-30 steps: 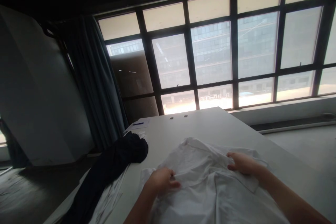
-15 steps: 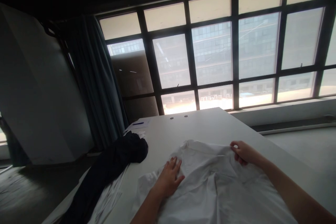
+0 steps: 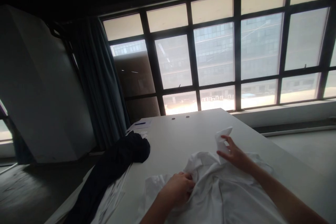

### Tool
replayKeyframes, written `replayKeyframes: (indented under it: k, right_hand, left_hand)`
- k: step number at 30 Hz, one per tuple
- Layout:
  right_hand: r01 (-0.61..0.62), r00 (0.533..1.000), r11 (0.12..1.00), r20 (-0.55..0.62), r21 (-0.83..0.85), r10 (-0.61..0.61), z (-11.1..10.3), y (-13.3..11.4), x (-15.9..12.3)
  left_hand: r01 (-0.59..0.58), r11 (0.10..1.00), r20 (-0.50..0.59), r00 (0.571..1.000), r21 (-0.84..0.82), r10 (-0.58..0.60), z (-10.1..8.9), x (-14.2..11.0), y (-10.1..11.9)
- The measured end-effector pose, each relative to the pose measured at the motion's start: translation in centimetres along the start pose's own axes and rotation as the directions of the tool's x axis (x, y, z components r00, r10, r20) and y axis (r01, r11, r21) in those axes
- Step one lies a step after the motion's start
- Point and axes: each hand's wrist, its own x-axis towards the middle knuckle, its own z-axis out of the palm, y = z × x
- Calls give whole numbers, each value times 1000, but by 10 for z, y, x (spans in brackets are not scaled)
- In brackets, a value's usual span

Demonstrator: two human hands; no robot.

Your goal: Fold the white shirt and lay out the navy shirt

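White cloth on the surface right of dark cloth, cut off below, left hand in its folds, fingertips hidden, grip impossible to tell, right hand, fingers apparently clamped on raised flap

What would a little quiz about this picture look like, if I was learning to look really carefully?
1. Which hand is at the raised flap of the white cloth? A) left B) right
2. True or false: the dark cloth lies to the left of both hands.
3. How many round spots show near the far edge of the table?

Key: 1. B, the right hand. 2. True. 3. Two.
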Motion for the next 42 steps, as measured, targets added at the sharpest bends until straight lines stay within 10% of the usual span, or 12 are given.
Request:
replayKeyframes:
  k: [7, 16, 20, 23, 25, 28, 30, 33, 39, 42]
  right_hand:
    - [158, 927, 796, 365, -585, 85, 61, 16, -27]
    - [341, 793, 727, 598, -596, 119, 25, -42, -21]
    - [395, 734, 761, 675, -515, 76, 17, -74, -7]
    - [333, 600, 902, 800, -276, 23, 9, -99, 23]
    - [214, 664, 959, 747, -185, -4, 4, -110, 49]
    - [85, 933, 966, 359, -245, 9, 6, -110, 75]
    - [14, 993, 945, 113, -327, 25, 16, -102, 77]
    - [-49, 999, 862, -6, -505, 53, 46, -82, 53]
    - [77, 908, 791, 370, -607, 195, 114, -41, -32]
    - [131, 909, 747, 380, -652, 173, 132, -26, -55]
  left_hand:
    - [-64, 970, 4, 998, 234, 65, -7, -4, 22]
    - [237, 966, 155, 963, -99, -221, -38, -19, 9]
    - [327, 943, -17, 944, -66, -328, -49, -27, -9]
    - [323, 945, -82, 942, -50, -326, -54, -31, -19]
    - [332, 941, -45, 941, -66, -335, -56, -32, -27]
    - [367, 927, -21, 929, -76, -370, -54, -31, -39]
    - [386, 920, -45, 920, -68, -389, -51, -31, -46]
    - [405, 911, -25, 913, -76, -408, -45, -28, -55]
    - [391, 897, 15, 918, -207, -397, -36, -18, -58]
    - [298, 885, 27, 951, -358, -309, -38, -13, -54]
